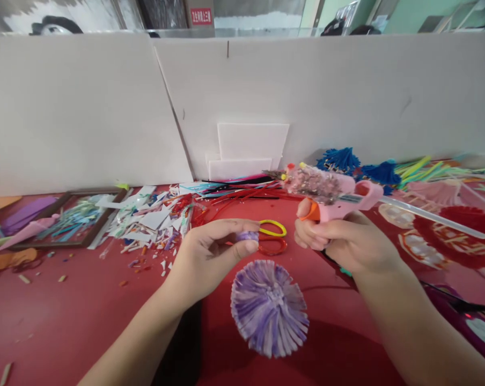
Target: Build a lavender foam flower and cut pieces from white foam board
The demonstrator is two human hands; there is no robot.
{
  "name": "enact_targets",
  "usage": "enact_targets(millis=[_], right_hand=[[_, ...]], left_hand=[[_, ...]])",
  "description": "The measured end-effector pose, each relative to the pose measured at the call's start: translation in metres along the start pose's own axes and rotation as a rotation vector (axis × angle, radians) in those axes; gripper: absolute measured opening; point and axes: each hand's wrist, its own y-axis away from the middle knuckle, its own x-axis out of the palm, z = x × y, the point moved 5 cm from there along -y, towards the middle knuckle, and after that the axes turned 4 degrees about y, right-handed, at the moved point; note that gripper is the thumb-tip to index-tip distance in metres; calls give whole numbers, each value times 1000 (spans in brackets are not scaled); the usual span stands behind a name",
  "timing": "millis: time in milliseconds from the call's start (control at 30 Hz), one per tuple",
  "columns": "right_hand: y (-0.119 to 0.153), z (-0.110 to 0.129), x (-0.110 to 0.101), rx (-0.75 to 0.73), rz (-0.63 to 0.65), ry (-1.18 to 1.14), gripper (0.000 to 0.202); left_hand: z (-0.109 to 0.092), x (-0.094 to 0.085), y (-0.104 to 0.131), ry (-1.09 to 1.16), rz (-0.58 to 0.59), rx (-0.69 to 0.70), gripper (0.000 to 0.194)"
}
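My right hand (343, 238) is wrapped round a pink hot glue gun (349, 198) with an orange trigger and a clear glue stick (431, 214) sticking out of its back. Its nozzle end points left and is crusted with stringy residue. Between thumb and fingers, my left hand (214, 252) pinches a small fuzzy purple piece (247, 236), mostly covered by the fingers. Just beyond it lie scissors with a yellow and red handle (272, 229); their blades are hidden. Below both hands is a round purple-and-white pompom-like disc (270, 308) of radiating fuzzy strips.
White and coloured scraps (149, 220) lie heaped at the left beside a brown frame (101, 230). Blue tufted bundles (339, 160) and green stems (415, 169) sit at the back right. A purple device (463, 316) with a cable is at the right. White panels (307, 96) stand behind.
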Motion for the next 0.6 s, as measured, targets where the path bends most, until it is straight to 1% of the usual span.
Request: enact_targets(millis=[133, 400, 500, 600], right_hand=[[4, 3, -1, -14, 15, -2, 17], [9, 9, -4, -30, 46, 4, 16], [9, 13, -3, -46, 64, 19, 17], [9, 17, -1, -65, 43, 70, 17]], left_hand=[[-5, 2, 2, -5, 0, 24, 9], [-6, 0, 4, -16, -18, 54, 8], [-7, 0, 3, -3, -4, 98, 15], [-8, -2, 4, -19, -9, 110, 25]])
